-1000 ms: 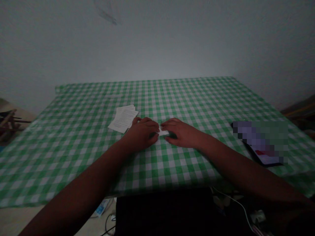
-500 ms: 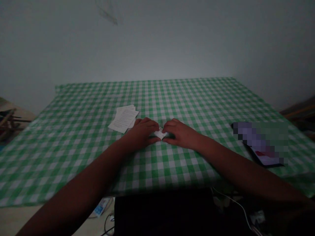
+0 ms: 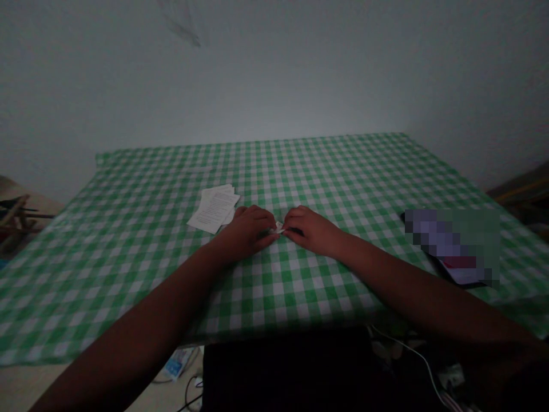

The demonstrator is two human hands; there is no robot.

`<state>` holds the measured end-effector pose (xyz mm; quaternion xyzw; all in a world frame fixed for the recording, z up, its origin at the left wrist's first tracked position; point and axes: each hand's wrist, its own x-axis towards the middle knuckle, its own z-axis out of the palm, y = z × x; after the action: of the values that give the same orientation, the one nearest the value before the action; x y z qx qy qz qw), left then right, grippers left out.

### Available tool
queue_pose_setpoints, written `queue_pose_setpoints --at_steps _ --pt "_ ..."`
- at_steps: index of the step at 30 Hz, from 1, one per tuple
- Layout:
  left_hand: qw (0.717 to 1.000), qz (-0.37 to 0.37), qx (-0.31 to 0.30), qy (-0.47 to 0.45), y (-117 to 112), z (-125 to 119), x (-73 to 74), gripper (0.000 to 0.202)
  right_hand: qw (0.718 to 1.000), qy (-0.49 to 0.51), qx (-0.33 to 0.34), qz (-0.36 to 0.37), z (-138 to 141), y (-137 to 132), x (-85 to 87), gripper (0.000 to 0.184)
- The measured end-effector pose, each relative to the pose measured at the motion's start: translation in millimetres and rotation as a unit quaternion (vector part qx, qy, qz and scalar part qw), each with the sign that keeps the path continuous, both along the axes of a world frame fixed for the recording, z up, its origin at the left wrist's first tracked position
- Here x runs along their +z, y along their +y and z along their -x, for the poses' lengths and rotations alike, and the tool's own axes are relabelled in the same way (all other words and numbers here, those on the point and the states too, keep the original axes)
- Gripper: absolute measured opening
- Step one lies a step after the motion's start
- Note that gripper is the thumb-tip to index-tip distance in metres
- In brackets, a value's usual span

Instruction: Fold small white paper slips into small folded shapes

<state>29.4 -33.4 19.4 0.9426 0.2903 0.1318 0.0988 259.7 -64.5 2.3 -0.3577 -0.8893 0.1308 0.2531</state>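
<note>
Between my two hands, low over the checked tablecloth, is a small folded piece of white paper (image 3: 278, 226). My left hand (image 3: 251, 230) pinches its left side between thumb and fingers. On the opposite side, my right hand (image 3: 309, 229) has its thumb and fingertips closed on the paper's right part. Fingers cover most of the paper, so its full shape is hidden. Just left of my left hand lies a fanned stack of printed paper sheets (image 3: 212, 209), partly behind that hand.
A green and white checked tablecloth (image 3: 309, 171) covers the table, which reaches back to a plain wall (image 3: 274, 68). At the right lies a phone-like dark-edged device (image 3: 465, 277), partly pixelated. Cables (image 3: 412, 350) and a blue-white packet (image 3: 176, 363) are below the front edge.
The paper's pointed near corner, which stuck out towards me, has been folded up, and less paper shows. My thumbs have moved slightly away from me and closer to the fingertips.
</note>
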Motion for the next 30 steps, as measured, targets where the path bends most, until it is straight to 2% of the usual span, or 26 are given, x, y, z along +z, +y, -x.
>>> queue_pose_setpoints --at_steps 6,10,14,19,25,30 --pt "0.998 0.046 0.018 -0.045 5 1 -8.1 0.013 0.999 0.043 -0.013 0.015 0 4 -4.5 0.012" --pt "0.994 0.067 0.05 -0.071 6 -2 -12.3 0.014 0.998 0.041 -0.053 0.016 0 6 -6.4 0.016" --pt "0.991 0.065 0.099 -0.06 2 -5 -13.6 0.018 0.995 0.037 -0.096 0.011 1 7 -8.6 0.018" --pt "0.985 0.057 0.151 -0.065 1 -9 -19.5 0.018 0.993 0.011 -0.115 -0.003 5 5 -9.4 0.018" --pt "0.986 0.031 0.15 -0.072 3 -9 -25.1 0.017 0.991 -0.013 -0.132 -0.023 10 5 -9.3 0.019" --pt "0.986 0.0 0.158 -0.042 -2 -15 -19.7 0.017 0.987 -0.029 -0.156 -0.031 11 5 -10.3 0.014"
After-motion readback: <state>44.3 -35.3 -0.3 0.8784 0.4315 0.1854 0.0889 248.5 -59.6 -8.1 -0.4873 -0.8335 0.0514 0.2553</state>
